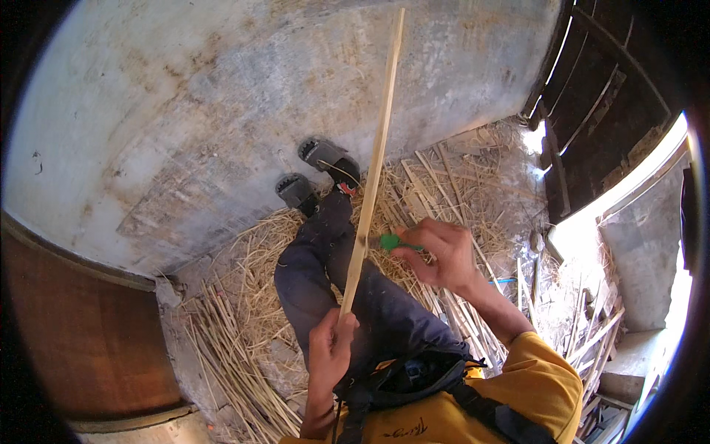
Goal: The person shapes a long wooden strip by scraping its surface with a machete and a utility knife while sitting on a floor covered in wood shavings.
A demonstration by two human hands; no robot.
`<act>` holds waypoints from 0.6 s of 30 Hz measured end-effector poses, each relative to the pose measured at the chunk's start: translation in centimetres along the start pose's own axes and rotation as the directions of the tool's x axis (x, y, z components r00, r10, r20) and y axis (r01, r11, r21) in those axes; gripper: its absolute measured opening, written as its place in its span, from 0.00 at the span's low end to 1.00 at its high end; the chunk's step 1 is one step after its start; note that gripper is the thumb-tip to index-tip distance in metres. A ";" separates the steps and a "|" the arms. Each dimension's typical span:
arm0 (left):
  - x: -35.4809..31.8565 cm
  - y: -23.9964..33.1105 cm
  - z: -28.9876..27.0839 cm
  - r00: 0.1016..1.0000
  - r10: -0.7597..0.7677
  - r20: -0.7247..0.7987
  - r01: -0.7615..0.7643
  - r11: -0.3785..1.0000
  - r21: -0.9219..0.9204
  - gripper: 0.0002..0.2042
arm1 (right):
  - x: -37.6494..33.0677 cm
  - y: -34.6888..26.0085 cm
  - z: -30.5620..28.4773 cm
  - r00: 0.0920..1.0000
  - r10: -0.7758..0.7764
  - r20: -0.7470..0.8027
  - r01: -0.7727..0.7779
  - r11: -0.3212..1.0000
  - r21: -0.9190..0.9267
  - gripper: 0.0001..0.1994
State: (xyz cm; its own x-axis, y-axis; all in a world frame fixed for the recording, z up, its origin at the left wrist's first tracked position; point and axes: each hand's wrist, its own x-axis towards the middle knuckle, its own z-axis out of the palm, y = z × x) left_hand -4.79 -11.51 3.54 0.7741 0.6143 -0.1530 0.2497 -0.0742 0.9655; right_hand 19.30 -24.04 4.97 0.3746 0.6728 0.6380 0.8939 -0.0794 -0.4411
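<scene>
The yellow shirt point(543, 370) had some dark script point(400, 431) on it and got cut off at the near edge. Left hand point(330, 344) had its fingers wrapped round the near end of a pale strip point(379, 152) that ran over the dark trousers point(307, 285) toward the far side. Right hand's point(444, 255) fingers were clamped on a green-handled tool point(392, 241) right by the strip; its dark tip was tough to make out. The open black pouch point(384, 391) held something too shadowy to ID.

Left hand point(330, 346) clenched, low; right hand point(442, 254) higher, curled.
</scene>
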 end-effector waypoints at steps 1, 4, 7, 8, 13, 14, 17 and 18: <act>-0.3 -0.2 -0.1 1.000 0.000 0.003 0.000 1.000 0.001 0.13 | 0.0 1.1 0.6 0.996 0.036 -0.086 -0.035 0.999 0.012 0.12; -1.4 -0.9 -0.4 0.997 -0.073 0.026 0.073 0.997 -0.010 0.12 | 2.1 3.6 -0.1 0.970 0.173 -0.168 -0.162 0.984 0.077 0.12; -2.2 -1.3 -0.6 0.991 -0.129 0.027 0.128 0.991 0.035 0.11 | 2.7 4.1 -0.2 0.960 0.233 -0.152 -0.212 0.967 0.144 0.12; -2.1 -1.7 -0.7 0.996 -0.086 0.007 0.086 0.996 0.018 0.10 | 2.6 3.5 -0.2 0.954 0.270 -0.128 -0.250 0.956 0.156 0.12; -1.3 -0.8 -0.8 0.999 -0.017 -0.046 0.018 1.000 0.024 0.10 | 0.7 1.8 1.5 0.985 0.128 -0.116 -0.101 0.972 0.214 0.14; -1.1 -0.5 -0.8 0.998 -0.011 -0.054 0.013 0.999 0.043 0.10 | 0.1 1.1 1.8 0.997 0.072 -0.030 -0.065 0.979 0.194 0.15; -0.9 -0.3 -0.7 0.997 0.004 -0.072 0.002 0.997 0.075 0.10 | -0.6 -0.7 2.1 0.999 -0.019 0.048 0.012 0.988 0.155 0.17; -0.7 -0.3 -0.5 0.997 0.012 -0.082 -0.005 0.996 0.083 0.10 | -0.7 -1.0 2.1 0.998 -0.057 0.041 0.051 0.990 0.129 0.18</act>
State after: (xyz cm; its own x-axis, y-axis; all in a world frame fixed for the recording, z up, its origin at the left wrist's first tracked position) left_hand -5.75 -11.52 3.51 0.7265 0.6759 -0.1237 0.2935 -0.1426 0.9453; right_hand 17.66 -22.87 3.65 0.3127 0.7058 0.6357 0.8727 0.0507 -0.4856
